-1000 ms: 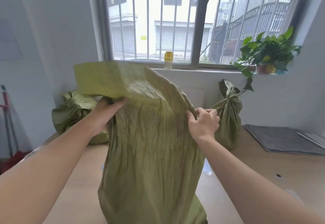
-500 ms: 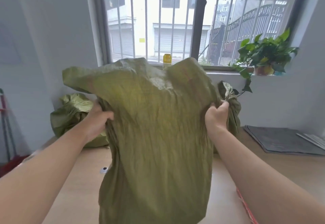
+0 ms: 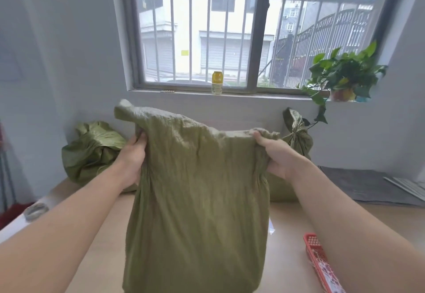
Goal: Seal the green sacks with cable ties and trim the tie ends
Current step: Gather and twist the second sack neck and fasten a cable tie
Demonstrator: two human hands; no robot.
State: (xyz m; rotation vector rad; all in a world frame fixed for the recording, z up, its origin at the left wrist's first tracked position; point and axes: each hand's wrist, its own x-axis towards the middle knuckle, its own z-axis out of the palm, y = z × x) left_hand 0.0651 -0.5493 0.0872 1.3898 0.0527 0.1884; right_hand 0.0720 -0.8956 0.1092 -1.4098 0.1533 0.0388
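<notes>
A tall green woven sack (image 3: 197, 205) stands upright on the wooden table (image 3: 289, 260) in front of me, its mouth unsealed. My left hand (image 3: 132, 157) grips the sack's upper left edge. My right hand (image 3: 274, 154) grips the upper right edge, fabric bunched in the fingers. The top hem is stretched between both hands, with a loose corner sticking up at the left. A second green sack (image 3: 296, 136), tied at the neck, stands behind at the right. A third green sack (image 3: 92, 152) lies crumpled at the back left. No cable tie or cutter is visible.
A red mesh basket (image 3: 319, 262) lies on the table beside my right forearm. A grey mat (image 3: 368, 187) covers the table's back right. A potted plant (image 3: 345, 78) and a yellow-capped bottle (image 3: 217, 83) stand on the windowsill. A white roll (image 3: 34, 212) lies at the left edge.
My hands have moved apart and lower, pulling the sack's top flat and wide. The sack's raised flap has dropped. My right hand shifted from the middle to the right edge.
</notes>
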